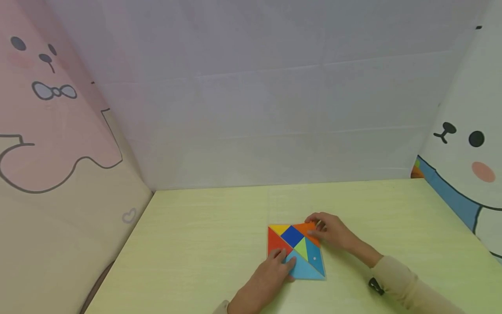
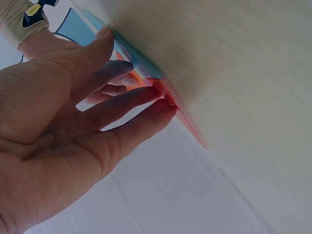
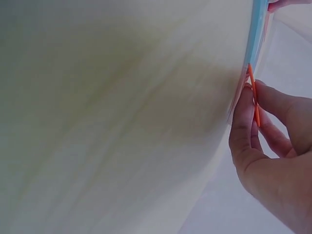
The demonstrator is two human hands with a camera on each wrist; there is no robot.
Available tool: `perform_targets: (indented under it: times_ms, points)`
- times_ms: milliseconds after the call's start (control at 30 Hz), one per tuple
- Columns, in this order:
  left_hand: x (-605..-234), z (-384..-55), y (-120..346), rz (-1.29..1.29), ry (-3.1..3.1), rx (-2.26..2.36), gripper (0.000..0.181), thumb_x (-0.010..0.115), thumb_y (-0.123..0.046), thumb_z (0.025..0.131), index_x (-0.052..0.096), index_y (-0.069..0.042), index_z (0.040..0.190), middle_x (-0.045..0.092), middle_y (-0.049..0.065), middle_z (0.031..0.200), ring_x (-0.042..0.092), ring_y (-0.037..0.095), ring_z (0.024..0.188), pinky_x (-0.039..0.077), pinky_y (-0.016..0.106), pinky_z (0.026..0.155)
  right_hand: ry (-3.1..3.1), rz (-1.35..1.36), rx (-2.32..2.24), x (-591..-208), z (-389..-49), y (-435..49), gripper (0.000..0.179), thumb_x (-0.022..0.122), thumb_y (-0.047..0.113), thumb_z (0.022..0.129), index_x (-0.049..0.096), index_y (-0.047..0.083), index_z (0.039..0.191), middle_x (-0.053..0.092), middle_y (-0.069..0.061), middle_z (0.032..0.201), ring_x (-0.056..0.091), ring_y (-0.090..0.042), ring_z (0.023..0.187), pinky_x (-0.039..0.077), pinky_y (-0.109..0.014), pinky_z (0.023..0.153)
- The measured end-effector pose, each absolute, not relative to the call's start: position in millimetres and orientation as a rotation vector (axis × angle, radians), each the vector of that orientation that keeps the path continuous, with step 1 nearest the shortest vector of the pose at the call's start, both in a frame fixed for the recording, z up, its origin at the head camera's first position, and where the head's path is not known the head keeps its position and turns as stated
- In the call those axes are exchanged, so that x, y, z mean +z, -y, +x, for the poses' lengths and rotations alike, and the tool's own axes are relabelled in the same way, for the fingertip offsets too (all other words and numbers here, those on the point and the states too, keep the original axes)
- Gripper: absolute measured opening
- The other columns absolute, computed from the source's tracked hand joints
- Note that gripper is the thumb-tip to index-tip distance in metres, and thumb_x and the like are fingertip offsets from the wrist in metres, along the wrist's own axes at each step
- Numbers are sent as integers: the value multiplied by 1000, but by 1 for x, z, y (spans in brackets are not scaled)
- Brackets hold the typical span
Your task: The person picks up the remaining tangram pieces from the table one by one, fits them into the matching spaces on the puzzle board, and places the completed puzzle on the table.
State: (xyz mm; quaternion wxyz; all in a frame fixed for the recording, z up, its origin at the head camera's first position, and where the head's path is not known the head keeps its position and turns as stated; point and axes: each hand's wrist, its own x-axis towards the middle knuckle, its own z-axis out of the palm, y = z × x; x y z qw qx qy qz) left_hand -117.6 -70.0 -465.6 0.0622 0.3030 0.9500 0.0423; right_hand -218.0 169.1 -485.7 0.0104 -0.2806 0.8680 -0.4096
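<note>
A tangram lies on the table as a colourful square. In the head view it shows a red triangle [image 1: 276, 242], a light blue triangle [image 1: 305, 268], a dark blue square [image 1: 292, 236], a yellow triangle [image 1: 279, 229], a green triangle [image 1: 301, 249] and a blue parallelogram [image 1: 313, 254]. My right hand [image 1: 333, 231] pinches an orange triangle [image 1: 303, 228] at the far right corner, tilted up between thumb and fingers in the right wrist view [image 3: 257, 105]. With loosely extended fingers, my left hand [image 1: 268, 277] rests on the red and light blue triangles at the near left.
Pale yellow table [image 1: 196, 244] surrounds the tangram. A white sheet [image 1: 251, 104] stands behind it, with cartoon-printed panels at left [image 1: 59, 131] and right [image 1: 462, 157]. A small black clip-like thing [image 1: 376, 286] sits beside the right sleeve [image 1: 404, 279].
</note>
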Motion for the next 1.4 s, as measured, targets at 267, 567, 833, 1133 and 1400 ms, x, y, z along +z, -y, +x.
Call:
perform_targets:
  times_ms: [267,567,833,1133,1400]
  points:
    - [-466,-118,70,925,-2879,114,48,67,-39,96,66,-20,140,62,5,130,55,21,118,53,24,95,-2766,-884,-1210,-485,-216,-169,24,78,10,92,70,-1,111,64,-9,101,60,-18,85,53,-28,73]
    - [-467,-118,68,922,-2880,120,47,68,-37,96,66,-19,140,62,6,133,55,22,119,53,25,95,-2792,-915,-1181,-485,-215,-171,21,78,8,91,70,0,109,65,-8,99,62,-25,86,53,-30,75]
    - [-468,-121,68,926,-2886,124,47,67,-39,96,66,-20,140,62,5,132,55,22,120,53,25,95,-2784,-962,-1152,-484,-213,-171,24,77,8,92,69,-2,112,69,-10,104,63,-24,88,55,-30,77]
    - [-466,-124,72,903,-2870,192,48,71,-37,95,66,-19,139,63,6,137,56,24,123,53,28,97,-2737,-1005,-1158,-483,-212,-173,25,74,8,95,67,-4,116,64,-10,104,61,-22,88,56,-28,75]
    - [-467,-126,83,983,-2891,301,42,72,-36,97,68,-16,134,65,3,124,57,17,116,51,25,96,-2785,-1077,-1194,-482,-206,-176,13,72,4,95,67,-2,106,65,-5,97,64,-20,85,58,-29,75]
